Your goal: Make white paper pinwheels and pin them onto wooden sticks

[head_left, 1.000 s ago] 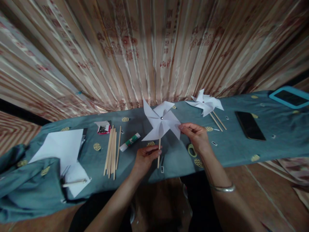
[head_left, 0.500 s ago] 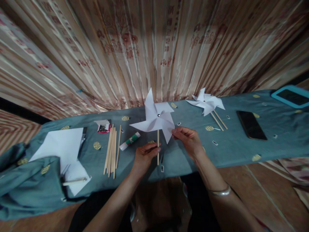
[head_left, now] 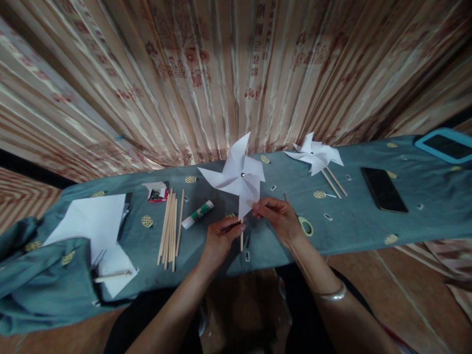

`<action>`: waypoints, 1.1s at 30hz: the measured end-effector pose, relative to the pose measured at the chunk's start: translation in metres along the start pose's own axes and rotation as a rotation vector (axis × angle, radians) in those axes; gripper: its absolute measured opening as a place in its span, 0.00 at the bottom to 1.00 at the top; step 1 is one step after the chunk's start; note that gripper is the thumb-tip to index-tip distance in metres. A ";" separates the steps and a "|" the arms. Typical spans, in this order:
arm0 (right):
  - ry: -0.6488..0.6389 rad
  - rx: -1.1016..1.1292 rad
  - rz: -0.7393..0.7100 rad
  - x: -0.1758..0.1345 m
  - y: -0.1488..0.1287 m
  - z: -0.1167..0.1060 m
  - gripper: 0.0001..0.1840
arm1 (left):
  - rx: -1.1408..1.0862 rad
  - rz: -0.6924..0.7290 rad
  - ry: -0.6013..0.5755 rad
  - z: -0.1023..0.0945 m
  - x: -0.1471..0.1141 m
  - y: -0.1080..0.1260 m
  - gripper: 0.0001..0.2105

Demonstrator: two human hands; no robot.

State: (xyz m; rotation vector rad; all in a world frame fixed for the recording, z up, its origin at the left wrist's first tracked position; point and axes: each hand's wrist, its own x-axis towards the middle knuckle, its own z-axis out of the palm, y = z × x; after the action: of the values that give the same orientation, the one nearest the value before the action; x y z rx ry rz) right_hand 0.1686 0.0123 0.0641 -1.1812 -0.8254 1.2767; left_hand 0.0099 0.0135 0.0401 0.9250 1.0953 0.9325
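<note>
Left of centre in the frame, a small red-and-white cardboard box (head_left: pixel 164 197) stands on the desk (head_left: pixel 354 226) with its flap up; inside we see small dark pieces (head_left: pixel 156 194), too tiny to make out.

The white paper pinwheel with pointed blades (head_left: pixel 233 181) is at the centre of the frame, in our hands. Its face, with a round silver pin head (head_left: pixel 243 175) in the middle, turns toward us. The long axis of its pale round wooden stick (head_left: pixel 242 243) runs almost straight up and down the frame, lower end toward the bottom edge; one blade hangs down in front of the stick's upper part, and another points to the top.

Our left hand (head_left: pixel 221 239) pinches the stick between thumb and fingers below the blades. Our right hand (head_left: pixel 278 219) is closed at the fingertips on the edge of the lowest blade.

Left of our left hand lie a white-and-green glue tube (head_left: pixel 197 215) and a bundle of pale wooden sticks (head_left: pixel 169 231). Beside our right wrist shows a yellow-green scissor handle (head_left: pixel 311 229).
</note>
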 end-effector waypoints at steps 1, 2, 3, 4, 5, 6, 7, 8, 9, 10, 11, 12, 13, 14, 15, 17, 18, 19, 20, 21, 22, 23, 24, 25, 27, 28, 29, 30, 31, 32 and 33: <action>-0.006 -0.005 -0.002 0.000 0.001 0.001 0.18 | 0.004 0.002 -0.007 0.000 0.000 0.000 0.13; -0.013 -0.008 -0.002 0.000 0.001 0.002 0.18 | 0.004 0.004 -0.015 0.000 0.000 0.000 0.12; -0.020 -0.011 -0.002 0.000 0.002 0.002 0.18 | 0.000 0.007 -0.019 0.000 0.001 0.000 0.12; -0.027 -0.015 -0.003 0.000 0.002 0.003 0.17 | -0.004 0.009 -0.022 0.000 0.001 -0.001 0.12; -0.035 -0.022 -0.005 -0.001 0.003 0.004 0.17 | -0.005 0.011 -0.024 0.000 0.001 -0.001 0.12; -0.044 -0.031 -0.010 -0.001 0.005 0.005 0.17 | -0.001 0.012 -0.025 0.000 0.002 -0.002 0.12; -0.053 -0.044 -0.019 -0.001 0.006 0.006 0.17 | 0.009 0.012 -0.026 0.000 0.002 -0.003 0.12; -0.060 -0.058 -0.028 -0.001 0.008 0.007 0.17 | 0.020 0.012 -0.027 0.000 0.002 -0.003 0.12; -0.064 -0.073 -0.036 -0.001 0.010 0.008 0.17 | 0.030 0.014 -0.024 -0.001 0.002 -0.004 0.12; -0.065 -0.088 -0.043 -0.002 0.012 0.009 0.17 | 0.038 0.016 -0.021 -0.001 0.002 -0.005 0.12; -0.063 -0.103 -0.047 -0.003 0.013 0.010 0.17 | 0.043 0.017 -0.017 -0.002 0.002 -0.005 0.12; -0.061 -0.122 -0.049 -0.003 0.014 0.011 0.17 | 0.046 0.017 -0.011 -0.002 0.002 -0.005 0.12; -0.058 -0.143 -0.051 -0.004 0.014 0.011 0.17 | 0.050 0.018 -0.008 -0.003 0.002 -0.005 0.12; -0.054 -0.171 -0.056 -0.005 0.013 0.011 0.17 | 0.056 0.020 -0.010 -0.003 0.002 -0.005 0.12; -0.049 -0.204 -0.067 -0.005 0.011 0.010 0.17 | 0.063 0.024 -0.015 -0.004 0.002 -0.004 0.11; -0.026 -0.266 -0.108 -0.004 0.006 0.003 0.18 | 0.077 0.031 -0.021 -0.004 0.002 -0.003 0.11; 0.002 -0.287 -0.136 -0.003 0.003 -0.002 0.19 | 0.079 0.033 -0.020 -0.004 0.002 -0.002 0.11; 0.043 -0.295 -0.168 -0.001 -0.001 -0.007 0.20 | 0.075 0.033 -0.017 -0.004 0.002 -0.002 0.11; 0.101 -0.293 -0.201 0.002 -0.004 -0.014 0.20 | 0.068 0.031 -0.013 -0.004 0.001 -0.002 0.11; 0.178 -0.286 -0.233 0.006 -0.007 -0.021 0.19 | 0.061 0.026 -0.012 -0.004 0.001 -0.002 0.11; 0.255 -0.270 -0.262 0.009 -0.009 -0.028 0.18 | 0.053 0.018 -0.019 -0.003 0.001 -0.002 0.12; 0.317 -0.252 -0.284 0.013 -0.010 -0.034 0.16 | 0.048 0.007 -0.029 -0.003 0.000 -0.002 0.13; 0.360 -0.233 -0.300 0.017 -0.011 -0.040 0.16 | 0.046 -0.008 -0.042 -0.002 -0.001 -0.002 0.13; 0.379 -0.218 -0.309 0.020 -0.011 -0.044 0.17 | 0.046 -0.024 -0.057 -0.002 -0.002 -0.003 0.14; 0.369 -0.202 -0.304 0.025 -0.011 -0.049 0.20 | 0.045 -0.054 -0.083 -0.001 -0.004 -0.003 0.14; 0.350 -0.198 -0.291 0.027 -0.010 -0.051 0.20 | 0.042 -0.062 -0.090 -0.001 -0.005 -0.002 0.14; 0.329 -0.193 -0.274 0.028 -0.009 -0.051 0.20 | 0.037 -0.064 -0.093 -0.001 -0.006 -0.002 0.14; 0.308 -0.187 -0.256 0.029 -0.007 -0.051 0.20 | 0.030 -0.061 -0.092 -0.001 -0.006 -0.002 0.14; 0.292 -0.182 -0.237 0.029 -0.006 -0.051 0.20 | 0.024 -0.055 -0.087 -0.001 -0.007 -0.002 0.14; 0.282 -0.177 -0.221 0.028 -0.005 -0.051 0.21 | 0.022 -0.049 -0.082 -0.002 -0.007 -0.002 0.14; 0.277 -0.176 -0.209 0.028 -0.004 -0.051 0.21 | 0.024 -0.042 -0.077 -0.003 -0.007 -0.002 0.14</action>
State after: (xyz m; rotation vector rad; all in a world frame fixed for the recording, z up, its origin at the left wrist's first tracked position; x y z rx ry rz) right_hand 0.2224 0.0298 0.0513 -1.3383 -0.8413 0.8609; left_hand 0.0059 0.0072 0.0395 0.9463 1.0589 0.8444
